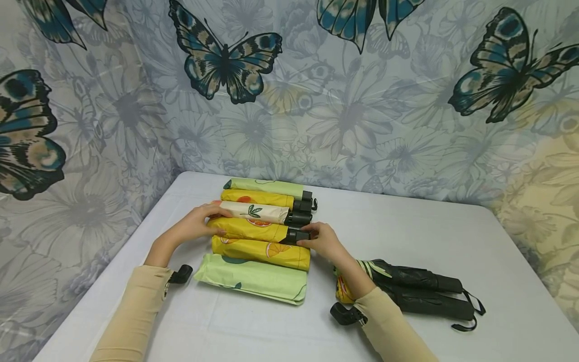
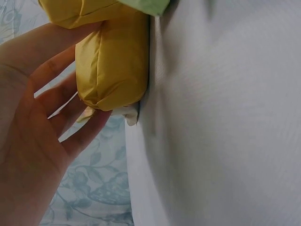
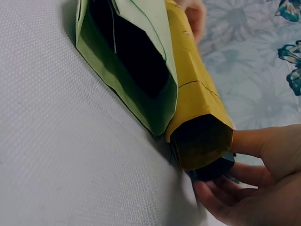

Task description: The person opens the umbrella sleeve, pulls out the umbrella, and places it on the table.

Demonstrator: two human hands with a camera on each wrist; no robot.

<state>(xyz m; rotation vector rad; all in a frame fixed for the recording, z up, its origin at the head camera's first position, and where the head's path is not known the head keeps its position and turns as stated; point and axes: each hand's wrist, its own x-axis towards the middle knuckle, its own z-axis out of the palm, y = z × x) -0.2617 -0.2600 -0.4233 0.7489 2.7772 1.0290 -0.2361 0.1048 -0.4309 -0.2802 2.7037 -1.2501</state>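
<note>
Where the white table (image 1: 434,226) spreads widest: it bears a row of folded umbrellas (image 1: 269,187) and, partly behind the right forearm (image 1: 355,276), two dark umbrellas (image 1: 429,301).
Light green cover (image 1: 253,279): nearest of the row; its open mouth and dark inside appear only in the right wrist view.
Yellow umbrella (image 1: 251,229): lies between the cream umbrella (image 1: 267,213) and the yellow cover (image 1: 271,253), with one end within each hand's fingers.
Yellow cover: the right wrist view shows its round open end, which the head view does not.
Left hand (image 1: 199,223): moderately open, fingers spread and bent about the yellow umbrella's end, thumb on the near side. The left wrist view shows this rounded end, but some fingertips are hidden there.
Right hand (image 1: 323,240): nearly closed, thumb and fingers pinch the black handle.
Black handle (image 1: 295,236): sits between the right fingertips, mostly covered by the yellow cover in the right wrist view.
</note>
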